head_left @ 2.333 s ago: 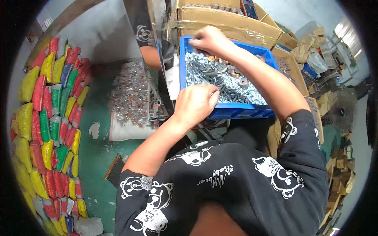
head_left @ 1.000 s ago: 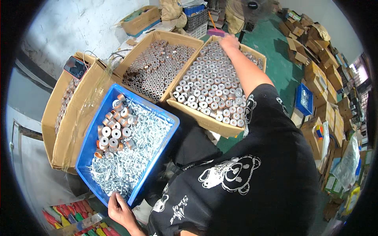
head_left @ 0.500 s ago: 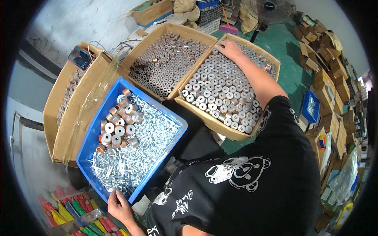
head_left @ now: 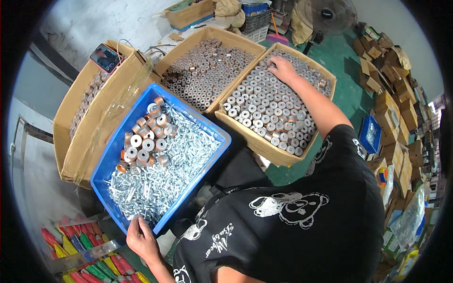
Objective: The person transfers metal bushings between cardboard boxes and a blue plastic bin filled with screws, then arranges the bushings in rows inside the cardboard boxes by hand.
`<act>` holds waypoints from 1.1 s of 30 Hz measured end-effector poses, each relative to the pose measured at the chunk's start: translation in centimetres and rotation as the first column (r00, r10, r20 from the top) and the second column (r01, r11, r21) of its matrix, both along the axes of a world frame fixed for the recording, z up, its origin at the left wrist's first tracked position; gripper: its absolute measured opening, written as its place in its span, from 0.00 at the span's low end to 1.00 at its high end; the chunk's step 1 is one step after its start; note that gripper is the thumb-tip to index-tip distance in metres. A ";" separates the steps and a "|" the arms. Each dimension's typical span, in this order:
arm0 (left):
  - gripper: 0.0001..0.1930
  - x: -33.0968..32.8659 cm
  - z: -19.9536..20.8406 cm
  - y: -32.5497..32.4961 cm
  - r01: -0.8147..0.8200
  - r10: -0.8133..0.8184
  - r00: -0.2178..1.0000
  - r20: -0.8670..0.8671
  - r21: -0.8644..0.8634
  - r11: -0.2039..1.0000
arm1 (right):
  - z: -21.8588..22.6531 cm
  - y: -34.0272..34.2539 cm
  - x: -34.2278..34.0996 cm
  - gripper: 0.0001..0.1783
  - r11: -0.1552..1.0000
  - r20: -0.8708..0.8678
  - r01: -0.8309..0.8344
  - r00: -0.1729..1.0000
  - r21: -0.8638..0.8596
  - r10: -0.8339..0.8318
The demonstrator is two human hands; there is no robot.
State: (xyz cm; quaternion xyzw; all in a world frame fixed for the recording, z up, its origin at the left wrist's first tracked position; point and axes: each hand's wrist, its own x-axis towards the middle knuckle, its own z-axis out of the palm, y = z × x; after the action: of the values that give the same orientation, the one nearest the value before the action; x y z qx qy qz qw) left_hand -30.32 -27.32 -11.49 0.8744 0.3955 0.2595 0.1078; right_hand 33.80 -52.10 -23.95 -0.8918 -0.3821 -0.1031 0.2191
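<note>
Blue bin (head_left: 193, 184): tilted in view, close by the person's body; what bears it is hidden.
Loose rings (head_left: 160, 144): in the bin, heaped toward its far left side, some on edge, some with the hole facing up.
Fasteners (head_left: 184, 155): silver, spread over the rest of the bin and around the heap.
Right carton (head_left: 250, 136): packed with rings (head_left: 265, 103), mostly standing hole up, in close rows.
Right hand (head_left: 282, 70): over the far left part of that carton, fingers bent down at the rings; whether the grip pinches one, I cannot tell.
Left hand (head_left: 143, 238): at the bin's near corner, thumb and forefinger drawn close together; whether anything sits between them, I cannot tell.
Middle carton (head_left: 184, 43): just beside the right one, also full of rings.
Left carton (head_left: 108, 122): beside the bin, a phone (head_left: 105, 59) at its top edge.
Step in hand: apparently reaching for rings in the right carton.
Next move: likely calls for fingertips closing around a ring's side, since close neighbours leave little room, then a straight lift.
</note>
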 end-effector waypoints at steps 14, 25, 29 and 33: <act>0.09 0.4 0.6 0.1 -0.041 0.039 0.999 -0.031 -0.076 0.996 | 2.6 17.7 1.9 0.14 0.966 -0.119 -0.108 0.983 0.236 0.139; 0.08 0.4 -0.2 0.1 -0.130 0.125 0.988 -0.088 -0.050 0.990 | -2.9 25.1 5.1 0.15 0.808 -0.038 0.041 0.996 -0.588 -0.078; 0.10 1.9 1.8 -0.4 -0.166 0.151 0.953 -0.264 -0.032 0.986 | -3.3 25.6 5.7 0.14 0.861 -0.031 0.064 0.995 -0.504 -0.091; 0.11 2.3 2.1 -0.2 -0.194 0.168 0.926 -0.337 -0.046 0.980 | -4.1 24.8 10.6 0.13 0.990 -0.261 0.029 0.965 0.135 0.007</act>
State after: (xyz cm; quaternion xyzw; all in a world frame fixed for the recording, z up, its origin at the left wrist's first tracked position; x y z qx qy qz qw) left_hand -28.06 -27.54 -9.35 0.8605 0.4968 0.1017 0.0495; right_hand 44.44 -27.30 -28.06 -0.8825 -0.3368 -0.0123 0.3279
